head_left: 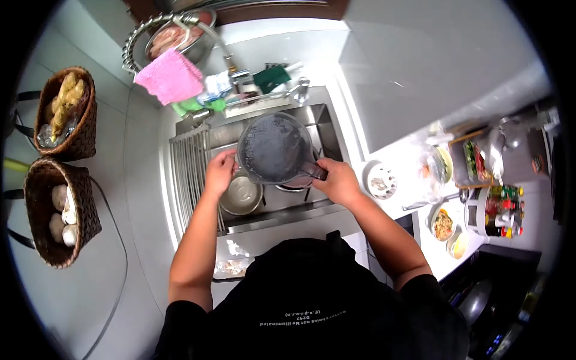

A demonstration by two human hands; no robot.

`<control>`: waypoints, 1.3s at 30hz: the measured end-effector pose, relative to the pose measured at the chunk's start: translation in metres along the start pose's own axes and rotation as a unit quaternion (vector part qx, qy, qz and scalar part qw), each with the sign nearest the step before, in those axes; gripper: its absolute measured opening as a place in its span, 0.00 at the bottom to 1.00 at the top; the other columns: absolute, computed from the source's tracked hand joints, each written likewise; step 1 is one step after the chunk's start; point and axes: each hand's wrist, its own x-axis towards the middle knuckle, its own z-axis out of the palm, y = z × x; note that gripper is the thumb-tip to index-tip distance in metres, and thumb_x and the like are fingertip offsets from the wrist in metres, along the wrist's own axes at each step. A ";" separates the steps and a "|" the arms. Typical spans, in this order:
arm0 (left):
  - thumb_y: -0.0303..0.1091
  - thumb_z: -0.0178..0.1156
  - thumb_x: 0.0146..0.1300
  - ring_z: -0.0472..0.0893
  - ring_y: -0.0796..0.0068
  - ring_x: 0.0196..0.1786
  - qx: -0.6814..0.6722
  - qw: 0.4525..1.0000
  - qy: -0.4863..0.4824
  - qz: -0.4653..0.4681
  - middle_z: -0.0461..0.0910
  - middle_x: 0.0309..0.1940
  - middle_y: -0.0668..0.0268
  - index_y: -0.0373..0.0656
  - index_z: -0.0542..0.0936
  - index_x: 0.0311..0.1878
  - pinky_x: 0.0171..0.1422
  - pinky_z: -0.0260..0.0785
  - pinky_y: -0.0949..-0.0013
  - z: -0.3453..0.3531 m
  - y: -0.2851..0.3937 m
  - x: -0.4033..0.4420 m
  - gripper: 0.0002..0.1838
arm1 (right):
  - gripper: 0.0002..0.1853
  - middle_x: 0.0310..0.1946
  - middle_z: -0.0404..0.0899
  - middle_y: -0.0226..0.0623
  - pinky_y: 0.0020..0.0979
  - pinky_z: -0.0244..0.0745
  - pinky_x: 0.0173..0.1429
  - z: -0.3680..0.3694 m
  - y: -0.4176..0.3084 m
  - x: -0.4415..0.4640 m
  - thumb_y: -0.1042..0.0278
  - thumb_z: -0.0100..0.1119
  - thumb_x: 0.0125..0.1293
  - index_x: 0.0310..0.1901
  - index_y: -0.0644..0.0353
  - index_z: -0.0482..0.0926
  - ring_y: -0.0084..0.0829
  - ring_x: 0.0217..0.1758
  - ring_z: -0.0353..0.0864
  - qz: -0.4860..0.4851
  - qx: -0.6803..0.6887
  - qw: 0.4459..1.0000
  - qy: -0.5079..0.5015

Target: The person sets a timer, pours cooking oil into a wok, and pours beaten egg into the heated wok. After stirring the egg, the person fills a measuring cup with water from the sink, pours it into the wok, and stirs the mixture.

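Observation:
Above the sink I hold a round, dark grey jug-like vessel with droplets over its broad face. My right hand is closed round its handle. On the other side, my left hand grips the vessel's edge, its fingertips partly hidden. A round metal bowl sits in the sink below, close to my left hand. Part of another round item shows under the vessel, too covered to make out.
Left of the basin lies a slatted drying rack. Behind are a coiled tap, a pink cloth and a bowl of raw meat. Two wicker baskets hang at left. Food bowls and bottles stand right.

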 end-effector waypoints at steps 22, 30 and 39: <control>0.39 0.47 0.72 0.66 0.85 0.24 -0.058 0.944 -0.315 0.085 0.69 0.21 0.74 0.40 0.78 0.39 0.29 0.57 0.80 0.379 0.091 -0.149 0.14 | 0.12 0.26 0.80 0.43 0.37 0.74 0.37 -0.152 0.158 -0.354 0.66 0.66 0.47 0.34 0.59 0.79 0.44 0.31 0.80 0.326 -0.010 0.905 0.273; 0.38 0.48 0.71 0.66 0.86 0.23 -0.037 0.907 -0.411 0.081 0.70 0.20 0.74 0.41 0.78 0.38 0.27 0.57 0.81 0.480 0.082 -0.211 0.13 | 0.14 0.29 0.82 0.44 0.40 0.76 0.42 -0.158 0.198 -0.453 0.63 0.67 0.48 0.35 0.59 0.79 0.45 0.35 0.81 0.446 -0.011 0.831 0.332; 0.36 0.48 0.71 0.67 0.85 0.24 0.009 0.847 -0.527 0.069 0.71 0.21 0.73 0.40 0.78 0.38 0.28 0.59 0.80 0.534 0.088 -0.224 0.12 | 0.14 0.30 0.82 0.43 0.41 0.76 0.41 -0.115 0.216 -0.493 0.64 0.67 0.47 0.35 0.60 0.79 0.46 0.36 0.81 0.525 0.051 0.738 0.421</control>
